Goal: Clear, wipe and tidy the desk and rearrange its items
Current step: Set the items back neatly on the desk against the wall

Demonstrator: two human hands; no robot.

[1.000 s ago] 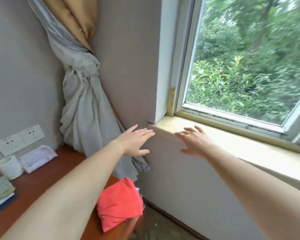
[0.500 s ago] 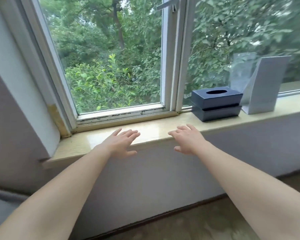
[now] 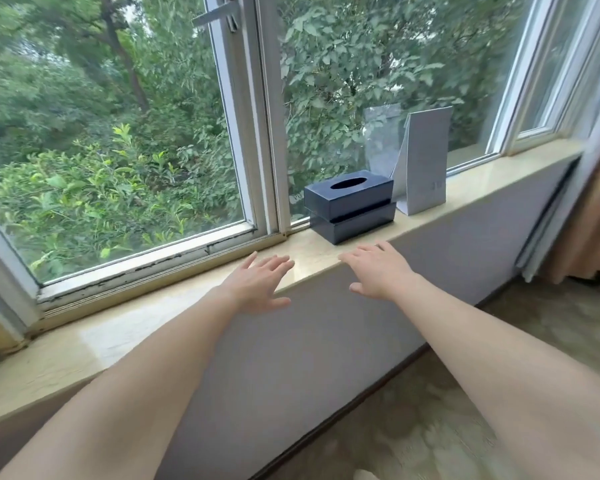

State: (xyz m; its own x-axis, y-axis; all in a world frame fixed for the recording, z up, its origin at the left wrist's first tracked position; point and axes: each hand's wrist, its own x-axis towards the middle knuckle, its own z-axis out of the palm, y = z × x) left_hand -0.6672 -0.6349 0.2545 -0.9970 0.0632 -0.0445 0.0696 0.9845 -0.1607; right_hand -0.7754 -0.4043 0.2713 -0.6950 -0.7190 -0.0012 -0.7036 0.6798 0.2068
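Observation:
A dark blue tissue box (image 3: 351, 203) with an oval slot on top sits on the beige windowsill (image 3: 125, 334), right of the window's centre post. A white folded paper bag (image 3: 421, 164) stands upright just to its right, with a clear plastic sheet (image 3: 381, 140) behind it. My left hand (image 3: 260, 284) hovers palm down over the sill's front edge, fingers straight and spread, holding nothing. My right hand (image 3: 378, 268) is stretched out the same way, empty, a short way in front of the tissue box. The desk is out of view.
The window frame (image 3: 267, 133) with a handle at the top runs behind the sill. A brown and grey curtain (image 3: 589, 209) hangs at the far right. Below the sill are a grey wall and a patterned floor (image 3: 499, 358).
My view has swung right, from the desk corner with the red cloth to the windowsill. The tissue box and paper bag have come closer; both hands stay stretched out and empty.

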